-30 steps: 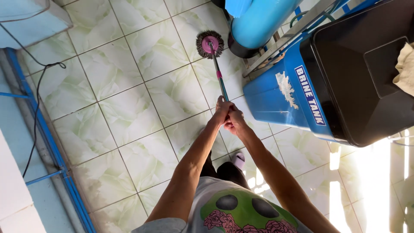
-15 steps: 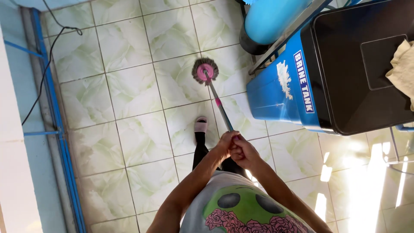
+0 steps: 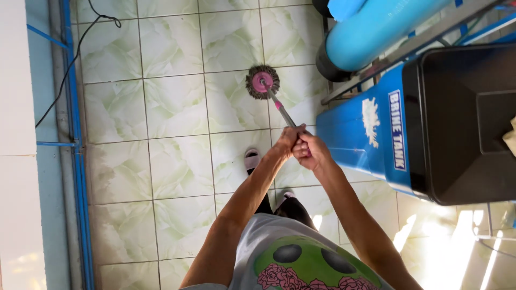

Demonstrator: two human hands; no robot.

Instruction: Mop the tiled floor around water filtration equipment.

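The left hand (image 3: 288,140) is clamped around the upper part of a mop handle (image 3: 283,111), and the right hand (image 3: 310,150) is wrapped around the same handle just behind it, the two hands touching each other. Both forearms reach forward from the bottom of the view, over a grey shirt with a green and pink print (image 3: 301,263). The handle is thin, silvery with pink sections, and slants away from the hands toward the upper left. At its far end sits the round mop head (image 3: 263,81), a pink disc ringed with dark fringe, lying flat on the floor (image 3: 161,161) of pale green marbled tiles. Below the hands, a foot in a white slipper (image 3: 252,159) stands on the tiles. To the right of the hands, near them, stands a blue tank with a black lid (image 3: 430,123); beyond it, at the top, lies a light blue cylinder (image 3: 376,29). Along the left edge run blue pipes (image 3: 72,107) beside a white wall, and a black cable (image 3: 70,75) trails across the tiles there.
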